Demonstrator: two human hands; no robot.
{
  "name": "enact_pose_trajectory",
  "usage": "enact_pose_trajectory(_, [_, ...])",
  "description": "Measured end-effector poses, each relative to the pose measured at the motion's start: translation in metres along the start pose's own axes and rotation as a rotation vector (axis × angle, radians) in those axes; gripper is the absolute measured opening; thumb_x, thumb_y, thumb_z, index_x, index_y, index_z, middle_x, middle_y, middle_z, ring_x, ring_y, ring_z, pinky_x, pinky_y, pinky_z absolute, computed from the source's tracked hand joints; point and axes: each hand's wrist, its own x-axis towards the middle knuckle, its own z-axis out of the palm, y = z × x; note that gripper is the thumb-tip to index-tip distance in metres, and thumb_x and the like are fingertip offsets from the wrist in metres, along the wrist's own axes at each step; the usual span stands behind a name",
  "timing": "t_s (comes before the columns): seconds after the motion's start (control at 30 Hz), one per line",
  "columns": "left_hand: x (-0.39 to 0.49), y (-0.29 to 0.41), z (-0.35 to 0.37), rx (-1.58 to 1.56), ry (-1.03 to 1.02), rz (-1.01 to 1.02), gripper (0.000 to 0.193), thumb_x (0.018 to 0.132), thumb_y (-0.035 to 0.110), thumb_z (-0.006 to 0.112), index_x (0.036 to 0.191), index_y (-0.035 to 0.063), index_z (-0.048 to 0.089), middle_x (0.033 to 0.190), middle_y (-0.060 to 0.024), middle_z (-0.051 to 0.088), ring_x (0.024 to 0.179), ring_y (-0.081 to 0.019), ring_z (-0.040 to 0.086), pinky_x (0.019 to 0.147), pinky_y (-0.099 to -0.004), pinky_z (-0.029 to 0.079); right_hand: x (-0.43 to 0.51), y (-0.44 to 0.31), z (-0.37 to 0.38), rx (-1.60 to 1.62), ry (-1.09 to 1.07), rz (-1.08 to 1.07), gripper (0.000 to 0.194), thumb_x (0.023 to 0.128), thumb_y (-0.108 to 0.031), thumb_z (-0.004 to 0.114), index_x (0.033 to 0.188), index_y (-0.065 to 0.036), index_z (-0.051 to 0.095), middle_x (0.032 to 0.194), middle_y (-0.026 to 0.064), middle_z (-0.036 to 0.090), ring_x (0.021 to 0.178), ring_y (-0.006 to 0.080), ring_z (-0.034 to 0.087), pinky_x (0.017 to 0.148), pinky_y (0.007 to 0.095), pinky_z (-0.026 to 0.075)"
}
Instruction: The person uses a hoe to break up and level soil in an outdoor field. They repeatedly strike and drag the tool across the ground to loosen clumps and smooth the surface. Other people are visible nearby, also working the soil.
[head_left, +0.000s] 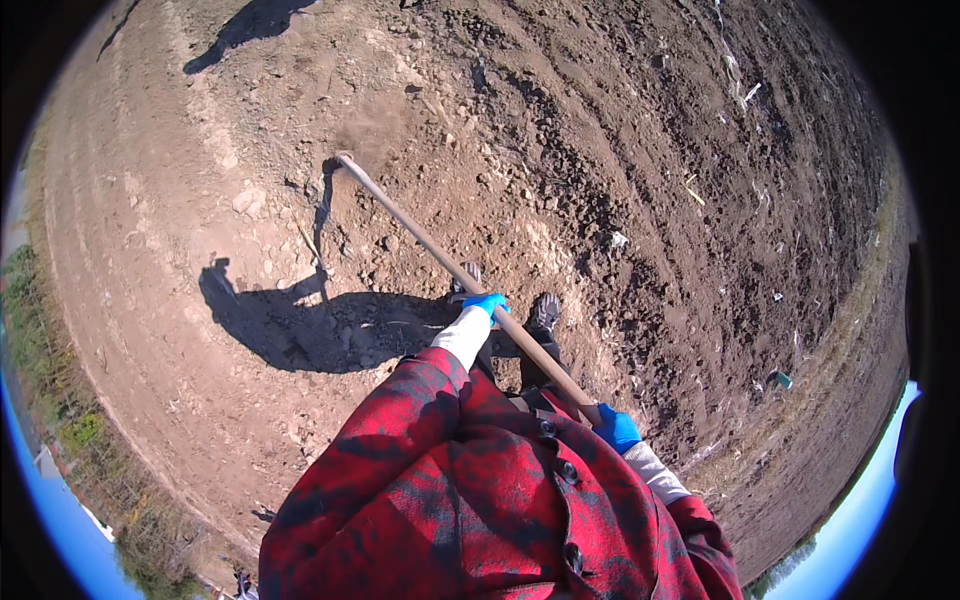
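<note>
A long-handled digging tool (420, 234) with a wooden shaft runs slantwise across the view. My left hand (487, 303), in a blue glove, is closed around the middle of the shaft. Near the shaft's rear end, close to my jacket, my right hand (619, 429) grips it, also gloved in blue. The far end meets loose soil (375, 127), where a faint dust haze hangs; the tool's head is hardly visible, so its kind cannot be told.
My shoes (546, 309) stand on cloddy earth beneath the shaft. Darker, rougher soil (675, 300) with pale scraps lies to the right. A thin stick (309, 241) is beside my shadow. Another shadow (251, 28) falls at the upper left. Shrubs (82, 431) edge the field at the left.
</note>
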Motion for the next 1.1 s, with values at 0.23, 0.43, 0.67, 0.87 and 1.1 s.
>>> enact_pose_trajectory(0.23, [-0.053, -0.042, -0.011, -0.143, -0.102, -0.075, 0.014, 0.064, 0.021, 0.057, 0.062, 0.0081, 0.053, 0.052, -0.0048, 0.052, 0.031, -0.0121, 0.041, 0.026, -0.0239, 0.028, -0.019, 0.061, 0.018, -0.206, -0.019, -0.098, 0.029, 0.067, -0.033, 0.046, 0.088, -0.014, 0.044, 0.067, 0.0175, 0.053, 0.062, 0.0349, 0.052, 0.052, 0.0417, 0.041])
enact_pose_trajectory(0.43, [-0.059, 0.072, -0.078, -0.412, 0.181, 0.403, 0.016, 0.060, 0.010, 0.061, 0.065, 0.0043, 0.047, 0.052, -0.0074, 0.051, 0.039, -0.0178, 0.048, 0.033, -0.0277, 0.039, 0.086, -0.034, 0.031, -0.174, 0.096, -0.237, 0.029, 0.066, -0.032, 0.048, 0.087, -0.012, 0.047, 0.068, 0.0192, 0.053, 0.063, 0.0354, 0.051, 0.053, 0.0424, 0.040])
enact_pose_trajectory(0.67, [-0.050, 0.188, -0.140, -0.374, 0.351, 0.735, 0.019, 0.065, 0.010, 0.058, 0.070, -0.0010, 0.043, 0.055, -0.0117, 0.050, 0.041, -0.0217, 0.050, 0.036, -0.0310, 0.042, 0.133, -0.175, 0.017, 0.183, 0.084, -0.405, 0.023, 0.065, -0.022, 0.048, 0.080, -0.006, 0.051, 0.070, 0.0199, 0.052, 0.070, 0.0318, 0.051, 0.058, 0.0372, 0.041])
enact_pose_trajectory(0.87, [0.058, 0.070, -0.077, 0.130, 0.317, 0.206, 0.033, 0.063, 0.013, 0.059, 0.082, -0.0063, 0.040, 0.065, -0.0141, 0.053, 0.049, -0.0245, 0.054, 0.041, -0.0350, 0.045, 0.074, -0.109, 0.026, 0.068, -0.063, -0.084, 0.031, 0.060, -0.020, 0.052, 0.086, -0.004, 0.050, 0.076, 0.0173, 0.053, 0.073, 0.0250, 0.053, 0.061, 0.0315, 0.041])
enact_pose_trajectory(1.1, [-0.058, -0.054, -0.012, 0.215, -0.397, -0.155, 0.016, 0.068, 0.024, 0.054, 0.072, 0.0085, 0.053, 0.062, -0.0039, 0.056, 0.035, -0.0137, 0.043, 0.029, -0.0227, 0.027, -0.011, 0.133, 0.085, 0.081, -0.015, -0.144, 0.037, 0.067, -0.032, 0.047, 0.099, -0.014, 0.044, 0.078, 0.0183, 0.053, 0.071, 0.0331, 0.051, 0.059, 0.0384, 0.040])
